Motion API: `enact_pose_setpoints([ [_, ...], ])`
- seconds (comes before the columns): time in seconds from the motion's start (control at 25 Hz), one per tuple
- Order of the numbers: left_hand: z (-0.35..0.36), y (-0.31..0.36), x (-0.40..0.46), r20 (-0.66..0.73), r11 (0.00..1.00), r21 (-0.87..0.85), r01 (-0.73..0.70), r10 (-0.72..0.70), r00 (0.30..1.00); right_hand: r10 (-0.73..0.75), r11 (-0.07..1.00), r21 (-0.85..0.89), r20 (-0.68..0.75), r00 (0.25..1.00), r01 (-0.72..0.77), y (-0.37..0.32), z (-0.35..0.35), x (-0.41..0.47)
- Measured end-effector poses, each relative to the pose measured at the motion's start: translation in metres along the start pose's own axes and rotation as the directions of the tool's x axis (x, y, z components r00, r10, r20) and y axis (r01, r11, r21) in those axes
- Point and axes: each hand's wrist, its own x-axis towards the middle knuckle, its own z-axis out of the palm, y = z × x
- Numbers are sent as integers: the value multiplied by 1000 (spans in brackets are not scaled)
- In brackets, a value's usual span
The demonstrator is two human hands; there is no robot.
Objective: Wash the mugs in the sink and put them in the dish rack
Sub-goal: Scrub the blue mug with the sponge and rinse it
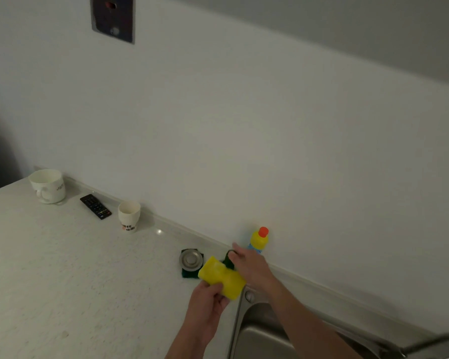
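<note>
My left hand (208, 297) grips a yellow sponge (222, 277) above the counter, just left of the steel sink (259, 330). My right hand (249, 265) reaches past the sponge toward the wall, fingers extended over a dark green scouring pad (228, 259), close to a yellow dish soap bottle (259, 239) with an orange cap. A white mug (48, 186) stands upright far left on the counter by the wall. A smaller white cup (129, 216) with printed characters stands further right. The dish rack is out of view.
A black remote control (95, 206) lies between the mug and the cup. A round metal sink strainer (189, 259) rests on another green pad beside the sponge. The faucet (430, 345) shows at the bottom right. A dark wall panel (113, 18) hangs above.
</note>
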Motion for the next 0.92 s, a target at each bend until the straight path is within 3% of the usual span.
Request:
enact_pose_setpoints([
  [0.2, -5, -12, -24, 80, 969, 245, 31, -52, 995, -9, 998, -63, -113, 994, 2, 19, -15, -52],
  [0.48, -3, -60, -45, 130, 799, 601, 29, -134, 983, 52, 942, 332, 19, 998, -56, 96, -2, -129],
  [0.64, 8, -91, -54, 179, 518, 853, -70, -165, 970, 224, 848, 484, 36, 974, -213, 147, 4, -155],
  [0.8, 19, -134, -50, 210, 195, 966, -171, -203, 956, 263, 800, 552, 32, 964, -236, 191, 5, -176],
  [0.92, 29, -175, -52, 142, 87, 989, -123, -266, 954, 282, 791, 558, 34, 959, -252, 232, 8, -193],
])
